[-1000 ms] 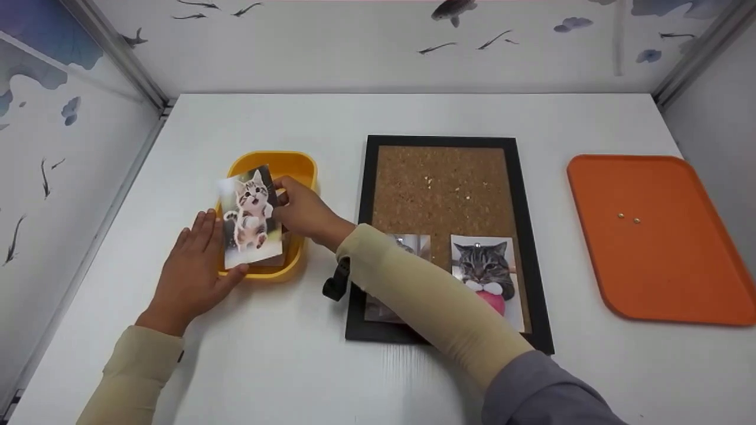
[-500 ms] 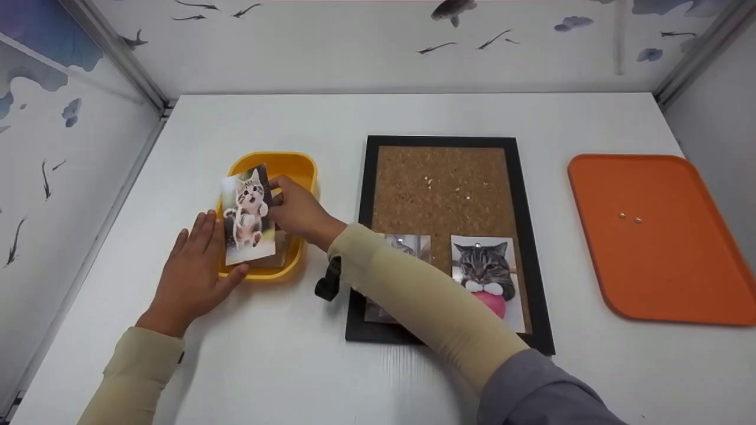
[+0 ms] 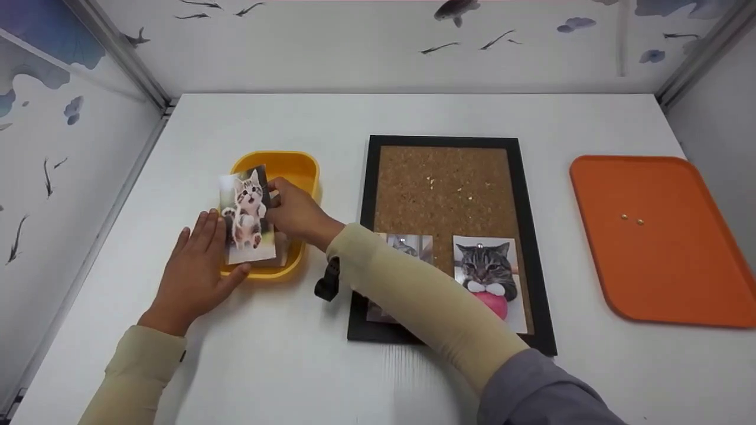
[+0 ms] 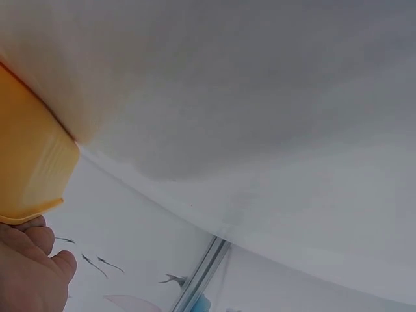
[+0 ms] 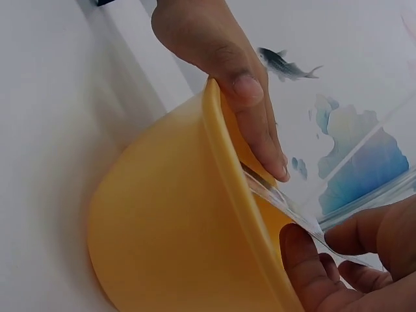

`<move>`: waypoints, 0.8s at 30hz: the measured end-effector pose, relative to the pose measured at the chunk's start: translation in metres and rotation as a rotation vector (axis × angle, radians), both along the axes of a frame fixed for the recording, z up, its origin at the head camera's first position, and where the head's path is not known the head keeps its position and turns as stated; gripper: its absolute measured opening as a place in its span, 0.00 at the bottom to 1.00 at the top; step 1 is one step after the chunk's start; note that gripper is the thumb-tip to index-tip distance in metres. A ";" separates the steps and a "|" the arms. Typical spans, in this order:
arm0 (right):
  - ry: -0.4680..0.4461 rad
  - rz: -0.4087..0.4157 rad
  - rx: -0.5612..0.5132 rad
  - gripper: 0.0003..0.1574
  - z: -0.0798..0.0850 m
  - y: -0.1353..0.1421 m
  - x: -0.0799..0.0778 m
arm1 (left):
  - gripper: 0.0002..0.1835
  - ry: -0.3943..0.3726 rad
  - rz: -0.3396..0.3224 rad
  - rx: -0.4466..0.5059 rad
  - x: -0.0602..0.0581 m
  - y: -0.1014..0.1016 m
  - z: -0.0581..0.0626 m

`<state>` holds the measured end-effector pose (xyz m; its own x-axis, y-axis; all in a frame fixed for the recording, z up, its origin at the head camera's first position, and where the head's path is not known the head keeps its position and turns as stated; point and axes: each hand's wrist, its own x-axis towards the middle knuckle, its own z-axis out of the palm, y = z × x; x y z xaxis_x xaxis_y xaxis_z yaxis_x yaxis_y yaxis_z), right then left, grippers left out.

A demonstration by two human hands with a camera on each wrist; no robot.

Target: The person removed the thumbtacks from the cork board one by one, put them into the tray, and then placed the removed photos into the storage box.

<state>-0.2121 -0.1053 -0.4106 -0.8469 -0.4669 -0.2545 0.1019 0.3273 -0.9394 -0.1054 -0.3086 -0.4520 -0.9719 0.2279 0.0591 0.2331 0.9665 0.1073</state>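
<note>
My right hand pinches the right edge of a kitten photo over the yellow tub. In the right wrist view its thumb and fingers grip the thin photo edge at the tub's mouth. Under that photo, the corner of another card shows inside the tub. My left hand lies along the tub's left rim with straight fingers, the thumb at the near rim; the left wrist view catches its fingertips at the tub's lip.
Right of the tub lies a black-framed corkboard bearing a grey cat photo and another photo, partly hidden by my right forearm. Gold pins are stuck in the cork. An orange tray at the right holds two small gold pins.
My right hand and the kitten photo have shifted slightly left, and the photo stands a bit more upright in view. My left hand has stayed at the rim.
</note>
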 end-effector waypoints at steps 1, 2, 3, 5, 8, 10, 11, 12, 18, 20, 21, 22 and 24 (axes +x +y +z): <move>0.000 0.013 0.000 0.22 0.000 0.001 0.000 | 0.51 -0.001 0.001 -0.001 0.000 0.000 0.000; 0.000 0.029 -0.001 0.22 0.000 0.001 0.001 | 0.51 0.001 0.001 -0.001 0.000 0.000 0.000; 0.000 0.047 0.002 0.22 0.001 0.001 0.001 | 0.51 0.001 0.001 0.000 0.000 0.000 0.000; 0.004 0.075 0.008 0.22 0.001 0.002 0.002 | 0.51 0.005 0.000 -0.001 0.000 0.000 -0.001; 0.034 0.111 0.033 0.21 0.002 0.001 0.002 | 0.51 0.011 0.001 -0.001 0.000 -0.001 -0.002; 0.059 0.129 0.062 0.21 0.003 0.001 0.002 | 0.51 0.014 0.000 -0.001 0.000 -0.002 -0.002; 0.068 0.137 0.078 0.21 0.003 0.002 0.002 | 0.52 0.017 -0.001 -0.001 0.000 -0.002 -0.002; 0.082 0.145 0.097 0.21 0.004 0.002 0.002 | 0.52 0.019 -0.002 -0.001 -0.001 -0.002 -0.003; 0.218 0.203 0.239 0.24 0.005 0.003 0.000 | 0.51 0.024 -0.004 0.004 -0.001 -0.002 -0.003; 0.284 0.230 0.291 0.27 0.005 0.003 0.000 | 0.50 0.030 -0.006 0.008 -0.001 -0.002 -0.003; 0.318 0.243 0.316 0.29 0.005 0.003 0.000 | 0.50 0.034 -0.008 0.010 -0.001 -0.002 -0.003; 0.356 0.260 0.341 0.30 0.004 0.003 0.000 | 0.50 0.038 -0.011 0.013 -0.001 -0.002 -0.003; 0.419 0.285 0.393 0.33 0.003 0.003 0.000 | 0.49 0.047 -0.016 0.018 -0.001 -0.002 -0.002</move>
